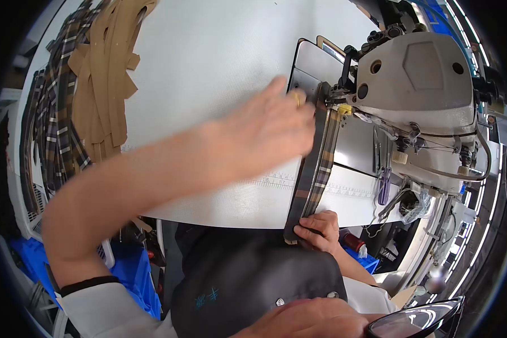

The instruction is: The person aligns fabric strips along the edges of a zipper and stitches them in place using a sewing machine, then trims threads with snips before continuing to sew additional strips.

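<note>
A long dark strip (pixel 306 183) with a silver zipper (pixel 322 145) along it runs from under the sewing machine's presser foot down past the table's front edge. Plaid fabric (pixel 324 169) shows along the zipper's right side. My left hand (pixel 273 124), a ring on one finger, is at the strip's upper left side. It is blurred; one finger sticks out, and the other fingertips are bent and partly hidden. Near the table edge, my right hand (pixel 319 230) pinches the lower end of the strip with thumb and fingers.
The sewing machine head (pixel 417 79) stands at the right over a metal plate (pixel 357 141). A purple-handled tool (pixel 384 187) and tweezers lie beside it. Brown cut pieces (pixel 104 84) and plaid strips (pixel 59 124) are stacked at the left. A ruler scale (pixel 270 180) crosses the white table.
</note>
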Demonstrator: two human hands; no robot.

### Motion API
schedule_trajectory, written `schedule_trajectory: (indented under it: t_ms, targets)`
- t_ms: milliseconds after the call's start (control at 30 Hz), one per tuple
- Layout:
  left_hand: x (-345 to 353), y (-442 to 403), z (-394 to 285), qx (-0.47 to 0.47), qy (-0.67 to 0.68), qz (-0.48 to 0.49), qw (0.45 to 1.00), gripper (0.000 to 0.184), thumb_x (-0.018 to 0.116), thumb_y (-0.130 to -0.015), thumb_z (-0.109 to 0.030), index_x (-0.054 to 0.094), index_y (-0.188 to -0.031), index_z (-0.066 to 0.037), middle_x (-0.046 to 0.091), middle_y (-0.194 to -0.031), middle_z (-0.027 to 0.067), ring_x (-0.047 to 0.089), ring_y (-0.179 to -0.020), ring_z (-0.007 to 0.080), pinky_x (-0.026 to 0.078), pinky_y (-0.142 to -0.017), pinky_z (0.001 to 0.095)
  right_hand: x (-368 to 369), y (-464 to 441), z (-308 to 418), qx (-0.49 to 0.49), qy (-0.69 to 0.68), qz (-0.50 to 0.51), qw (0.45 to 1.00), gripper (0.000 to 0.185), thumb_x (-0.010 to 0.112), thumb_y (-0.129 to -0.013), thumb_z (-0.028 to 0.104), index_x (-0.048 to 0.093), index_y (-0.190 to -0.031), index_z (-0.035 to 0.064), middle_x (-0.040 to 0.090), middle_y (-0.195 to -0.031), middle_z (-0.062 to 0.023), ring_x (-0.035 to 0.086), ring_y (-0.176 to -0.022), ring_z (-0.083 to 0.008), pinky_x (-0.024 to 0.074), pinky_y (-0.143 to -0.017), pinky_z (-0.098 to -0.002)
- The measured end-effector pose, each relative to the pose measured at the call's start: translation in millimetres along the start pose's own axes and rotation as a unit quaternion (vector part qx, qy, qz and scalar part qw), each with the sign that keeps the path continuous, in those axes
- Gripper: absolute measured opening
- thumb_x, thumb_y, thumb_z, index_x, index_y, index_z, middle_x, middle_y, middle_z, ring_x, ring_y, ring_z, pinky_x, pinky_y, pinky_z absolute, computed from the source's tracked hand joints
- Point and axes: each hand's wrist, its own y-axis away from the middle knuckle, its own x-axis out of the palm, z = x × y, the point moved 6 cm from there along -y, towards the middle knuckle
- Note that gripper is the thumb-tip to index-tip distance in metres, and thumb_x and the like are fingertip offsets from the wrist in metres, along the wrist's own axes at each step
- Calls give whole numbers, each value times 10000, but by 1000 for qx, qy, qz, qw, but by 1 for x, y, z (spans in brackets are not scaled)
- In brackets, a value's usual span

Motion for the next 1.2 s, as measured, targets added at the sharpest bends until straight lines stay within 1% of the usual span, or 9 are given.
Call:
schedule_trajectory:
  t_ms: [33, 133, 233, 333, 433, 533, 633, 933, 1200]
  targets:
    - [9, -13, 13, -1, -23, -9, 1000, 406, 600, -761, -130, 581, -1146, -2, 563, -1169, 81, 475, -1137, 207, 353, -966, 441, 0, 0, 0, -3, 4, -2, 1000, 309, 738, -563, 88, 695, -865, 143, 625, -951, -12, 562, -832, -165, 436, -674, -306]
    - [26, -28, 29, 18, -24, -38, 999, 420, 586, -818, -172, 541, -1211, -31, 518, -1261, 52, 411, -1223, 207, 301, -1024, 488, 1, 0, 1, -6, 8, -1, 1000, 311, 730, -568, 95, 696, -873, 142, 625, -955, -10, 560, -835, -161, 435, -685, -300]
    - [36, -27, 30, 31, 0, -66, 997, 396, 573, -852, -208, 543, -1211, -43, 503, -1292, 53, 394, -1248, 209, 271, -1046, 523, -1, -1, -1, -3, -8, 19, 1000, 302, 721, -582, 108, 696, -881, 138, 626, -958, -8, 557, -841, -156, 430, -694, -292]
    - [41, -28, 27, 10, -38, -45, 998, 395, 571, -846, -201, 546, -1205, -38, 499, -1299, 55, 402, -1237, 209, 275, -1038, 539, -2, -3, -1, 1, -20, 24, 1000, 288, 707, -597, 124, 697, -885, 131, 623, -961, -7, 554, -853, -152, 424, -698, -284]
    - [39, -27, 29, 1, 20, -66, 998, 386, 562, -837, -178, 551, -1193, -30, 498, -1298, 64, 411, -1225, 216, 279, -1034, 547, -1, -1, -2, 3, -26, 31, 999, 295, 704, -600, 121, 697, -895, 131, 616, -976, -9, 554, -856, -153, 422, -700, -284]
    - [36, -25, 26, 11, -26, -66, 997, 374, 545, -826, -138, 554, -1181, -19, 498, -1296, 76, 426, -1203, 226, 279, -1031, 552, -2, -2, -3, 3, -26, 49, 998, 290, 687, -629, 120, 692, -919, 131, 608, -996, -6, 553, -869, -155, 418, -700, -286]
    - [33, -26, 27, -3, 16, -67, 998, 358, 530, -819, -105, 560, -1163, -9, 490, -1300, 87, 431, -1192, 230, 284, -1026, 558, -2, -2, -3, 7, -31, 55, 998, 283, 678, -648, 116, 689, -931, 132, 609, -1002, -3, 550, -877, -156, 415, -697, -285]
    - [37, -29, 32, -37, 60, -49, 996, 355, 535, -842, -128, 529, -1186, -40, 464, -1328, 79, 387, -1234, 268, 262, -1021, 593, -2, 1, -5, 8, -40, 50, 998, 289, 699, -652, 97, 689, -939, 126, 614, -1012, -2, 546, -879, -153, 410, -689, -274]
    - [39, -29, 32, -25, 21, -51, 998, 347, 539, -854, -153, 536, -1192, -76, 485, -1313, 29, 377, -1264, 261, 222, -1053, 605, -2, 2, -4, -7, -35, 48, 998, 299, 692, -660, 96, 686, -958, 117, 615, -1019, -12, 553, -890, -163, 425, -706, -282]
